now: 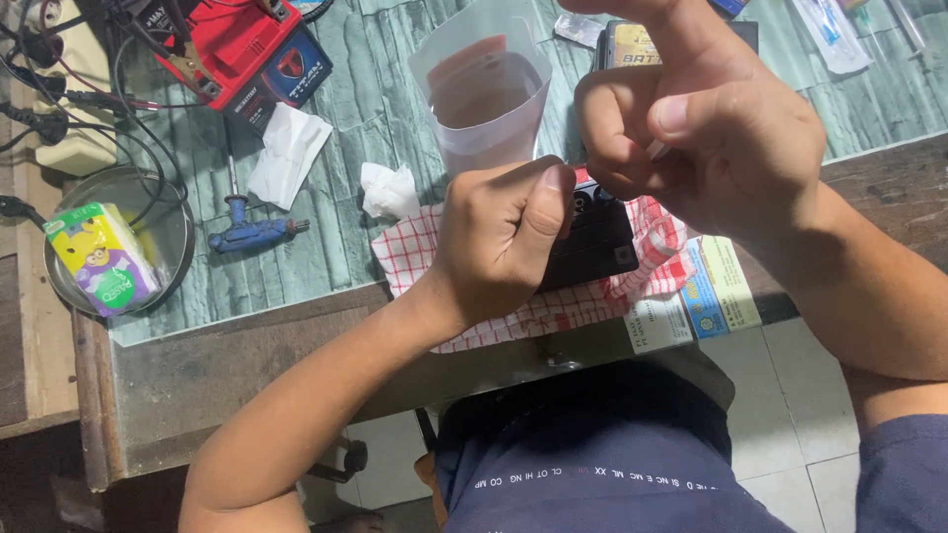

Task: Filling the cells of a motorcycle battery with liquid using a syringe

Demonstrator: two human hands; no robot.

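A small black box-shaped battery (597, 242) rests on a red-and-white checked cloth (415, 252) at the bench's front edge. My left hand (499, 242) is closed around the battery's left side, steadying it. My right hand (706, 123) hovers just above the battery's top, fingers curled, pinching a small white object between thumb and fingers; what it is cannot be made out. A translucent plastic container (489, 94) with something reddish inside stands right behind the battery.
A blue T-handle tool (247, 232), crumpled white tissues (286, 153), a red battery with clipped cables (252, 49) and a glass bowl holding a tissue pack (104, 257) lie left. Printed leaflets (706, 296) sit under the cloth's right edge.
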